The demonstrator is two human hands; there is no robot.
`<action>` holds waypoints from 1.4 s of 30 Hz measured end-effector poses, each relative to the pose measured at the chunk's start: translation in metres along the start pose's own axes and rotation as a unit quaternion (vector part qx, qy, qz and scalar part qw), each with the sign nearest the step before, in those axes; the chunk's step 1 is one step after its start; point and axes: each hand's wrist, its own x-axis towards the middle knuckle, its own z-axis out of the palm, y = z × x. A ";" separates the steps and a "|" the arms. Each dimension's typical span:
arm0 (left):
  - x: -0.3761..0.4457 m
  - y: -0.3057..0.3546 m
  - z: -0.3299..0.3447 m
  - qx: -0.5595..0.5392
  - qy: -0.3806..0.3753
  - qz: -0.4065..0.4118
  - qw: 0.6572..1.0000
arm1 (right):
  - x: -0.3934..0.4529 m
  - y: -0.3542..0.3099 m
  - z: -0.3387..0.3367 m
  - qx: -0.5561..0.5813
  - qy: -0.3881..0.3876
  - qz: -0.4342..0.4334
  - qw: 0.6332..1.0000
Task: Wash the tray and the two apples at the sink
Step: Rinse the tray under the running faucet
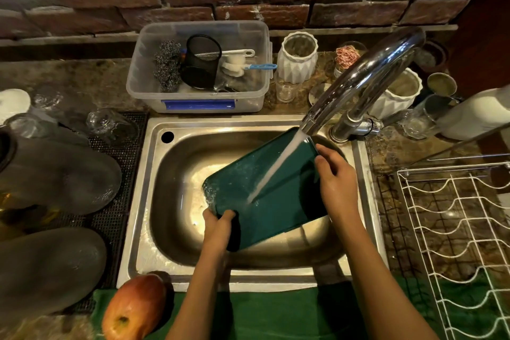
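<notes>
Faucet (358, 85) (running) overhangs tray (276, 201); apple (132, 309) near sink (154, 130).

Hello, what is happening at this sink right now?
A person is rinsing a green tray under running water from the tap. The left hand grips its near corner, and the right hand holds its far edge, tilted over the sink. One apple waits on the green cloth in front.

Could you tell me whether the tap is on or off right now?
On: water streams from the tap onto the green tray.
</notes>
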 end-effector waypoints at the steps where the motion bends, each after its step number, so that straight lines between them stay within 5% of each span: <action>1: 0.000 0.001 0.000 -0.006 0.002 0.006 1.000 | -0.002 0.002 -0.001 0.021 0.004 -0.007 1.000; 8: -0.009 0.021 -0.014 -0.041 0.037 0.137 0.989 | -0.013 0.026 -0.002 0.132 0.046 0.013 0.990; 13: -0.029 0.042 -0.027 0.059 0.088 0.259 0.960 | -0.015 0.047 0.007 0.156 0.055 0.114 0.980; 19: -0.051 0.064 -0.030 0.217 0.132 0.307 0.917 | -0.016 0.059 0.025 0.155 0.018 0.227 0.961; 28: -0.032 0.053 -0.035 0.239 0.091 0.150 0.955 | 0.005 0.049 0.016 0.017 -0.031 0.252 0.967; 37: -0.005 0.006 -0.015 0.090 -0.012 0.044 0.995 | 0.013 -0.007 0.003 -0.083 0.023 0.070 0.994; 42: -0.001 -0.007 -0.002 0.029 -0.017 0.043 0.999 | -0.003 -0.013 0.000 -0.029 0.008 -0.022 0.999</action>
